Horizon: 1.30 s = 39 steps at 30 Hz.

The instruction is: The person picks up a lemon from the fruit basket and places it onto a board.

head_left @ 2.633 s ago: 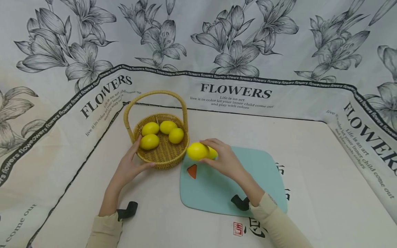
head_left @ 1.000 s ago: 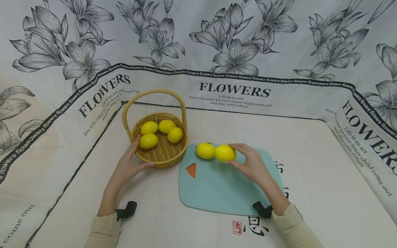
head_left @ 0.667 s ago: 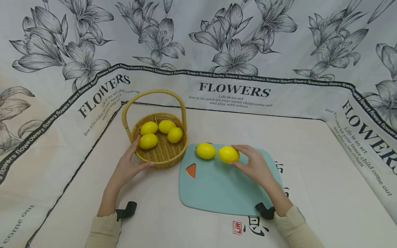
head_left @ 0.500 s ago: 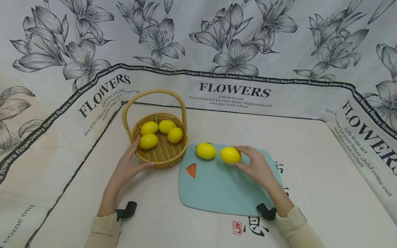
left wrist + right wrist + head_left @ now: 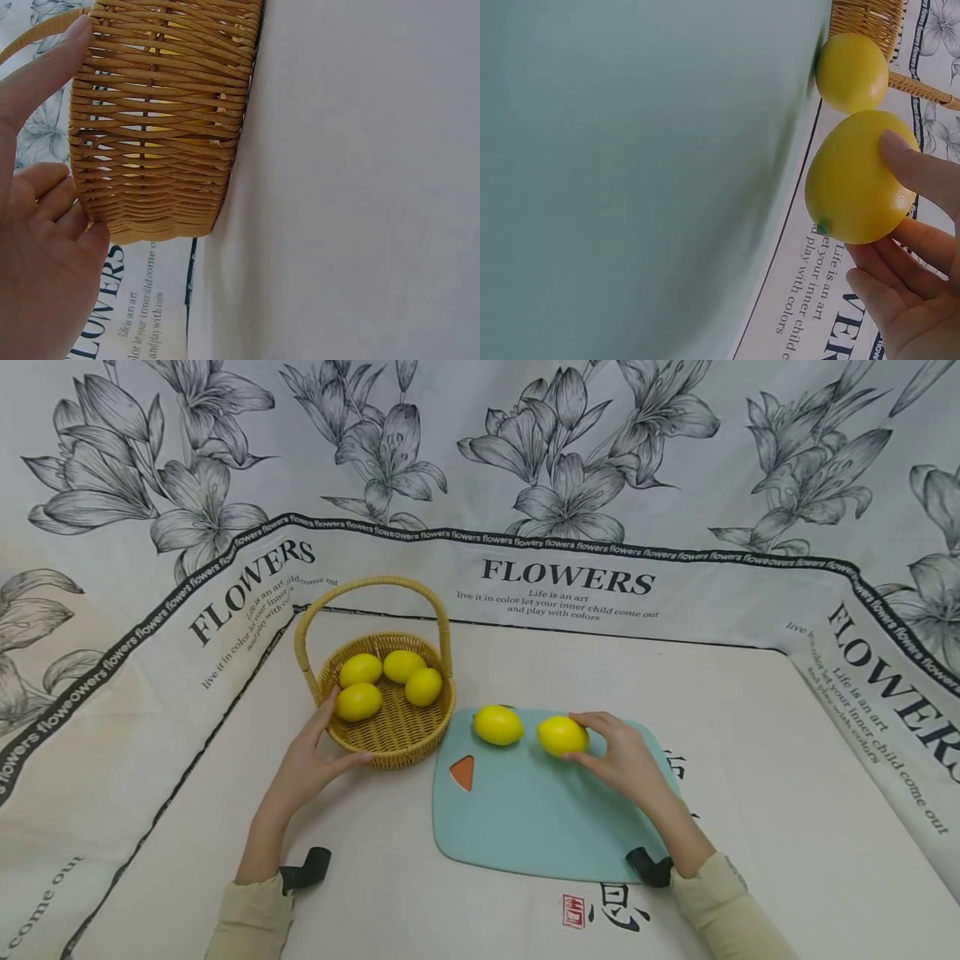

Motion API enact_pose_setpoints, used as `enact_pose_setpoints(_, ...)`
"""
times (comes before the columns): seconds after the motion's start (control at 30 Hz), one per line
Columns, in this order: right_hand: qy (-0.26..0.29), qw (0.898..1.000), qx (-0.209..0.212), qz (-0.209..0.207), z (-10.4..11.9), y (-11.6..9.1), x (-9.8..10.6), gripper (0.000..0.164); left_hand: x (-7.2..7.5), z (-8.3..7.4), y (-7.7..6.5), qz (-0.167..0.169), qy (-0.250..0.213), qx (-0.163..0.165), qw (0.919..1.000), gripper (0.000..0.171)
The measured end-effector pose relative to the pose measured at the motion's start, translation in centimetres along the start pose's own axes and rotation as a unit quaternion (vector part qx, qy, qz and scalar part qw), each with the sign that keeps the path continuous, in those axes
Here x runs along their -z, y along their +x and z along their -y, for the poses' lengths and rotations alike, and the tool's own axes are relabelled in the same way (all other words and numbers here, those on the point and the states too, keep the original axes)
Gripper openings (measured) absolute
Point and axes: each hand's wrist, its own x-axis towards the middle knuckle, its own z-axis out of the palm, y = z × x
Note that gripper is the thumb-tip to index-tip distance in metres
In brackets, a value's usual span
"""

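My right hand [image 5: 617,755] pinches a yellow lemon [image 5: 562,737] between thumb and fingers over the upper right part of a pale teal cutting board [image 5: 517,831]. Its green tip shows in the right wrist view, where the lemon [image 5: 861,180] seems held slightly off the board. Another lemon [image 5: 498,726] lies on the board to the left, a gap away. My left hand [image 5: 306,764] grips the near left side of a wicker basket [image 5: 408,747], thumb and fingers spread on its rim. Several lemons [image 5: 358,702] sit in the basket. From the left wrist, the woven wall [image 5: 161,112] mostly hides them.
An orange triangle-shaped mark or hole [image 5: 462,773] is at the board's left corner. The basket's tall arched handle [image 5: 386,582] rises above its rim. A white cloth with printed flowers and lettering [image 5: 570,578] covers the table and the back wall.
The right hand has carried its lemon rightward across the board from beside the basket, away from the other lemon, which now lies apart. The left hand and basket have stayed put.
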Motion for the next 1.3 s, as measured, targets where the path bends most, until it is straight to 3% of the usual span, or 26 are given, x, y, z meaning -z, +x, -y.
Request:
enact_pose_setpoints(0.47, -0.013, 0.998, -0.02, 0.063, -0.3, 0.8, 0.1, 0.057, 0.0, 0.0, 0.0, -0.001, 0.002, 0.0, 1.0, 0.109)
enact_pose_setpoints(1.3, -0.017, 0.995, -0.024, 0.091, 0.0, 1.3, -0.2, 0.062, 0.0, 0.0, 0.0, -0.002, 0.006, -0.008, 0.9999, 0.108)
